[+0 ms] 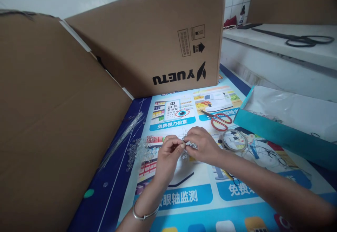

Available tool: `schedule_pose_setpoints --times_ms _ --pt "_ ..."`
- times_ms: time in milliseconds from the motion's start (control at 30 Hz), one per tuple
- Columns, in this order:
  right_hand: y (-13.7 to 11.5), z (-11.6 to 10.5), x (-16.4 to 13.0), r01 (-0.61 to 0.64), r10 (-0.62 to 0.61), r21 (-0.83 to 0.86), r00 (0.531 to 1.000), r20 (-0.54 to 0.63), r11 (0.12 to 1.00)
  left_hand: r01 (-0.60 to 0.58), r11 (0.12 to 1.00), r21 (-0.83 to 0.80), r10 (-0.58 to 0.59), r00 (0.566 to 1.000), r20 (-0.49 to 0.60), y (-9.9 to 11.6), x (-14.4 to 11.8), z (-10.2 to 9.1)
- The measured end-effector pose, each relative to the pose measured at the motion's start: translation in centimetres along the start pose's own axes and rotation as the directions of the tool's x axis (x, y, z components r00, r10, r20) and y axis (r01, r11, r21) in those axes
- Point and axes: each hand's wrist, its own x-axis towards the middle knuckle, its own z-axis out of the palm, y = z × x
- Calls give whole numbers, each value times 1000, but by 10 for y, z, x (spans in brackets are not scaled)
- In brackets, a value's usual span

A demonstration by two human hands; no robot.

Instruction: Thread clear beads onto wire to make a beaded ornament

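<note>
My left hand [170,154] and my right hand [202,145] meet over the printed mat, thumbs and fingertips pinched together. Between them is a small clear beaded piece [184,155] with a loop of thin wire or line standing above it; the fingers hide most of it. Just left of my left hand, many loose clear beads [134,151] lie scattered. Red-handled scissors [221,121] rest beyond my right hand, blades slightly apart. Close to my right wrist is a round reel or ring [235,140], with thin dark strands near it.
Tall cardboard panels [163,38] wall off the left and back. A bundle of clear thin strips [123,137] lies on the left. On the right stands a teal open box [273,137] with small items inside. Large black scissors [302,39] lie on a white ledge [279,52].
</note>
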Motion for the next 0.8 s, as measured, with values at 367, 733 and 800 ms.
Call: schedule_pose_setpoints --times_ms 367,733,800 --pt "-1 4 1 -42 39 88 998 41 995 185 956 -226 -172 982 76 2 -5 5" --pt "2 -4 0 -211 199 282 977 70 936 -98 935 342 4 964 266 11 3 -7" --pt "2 -2 -2 -211 201 269 977 67 940 -178 859 479 53 964 262 10 1 -8"
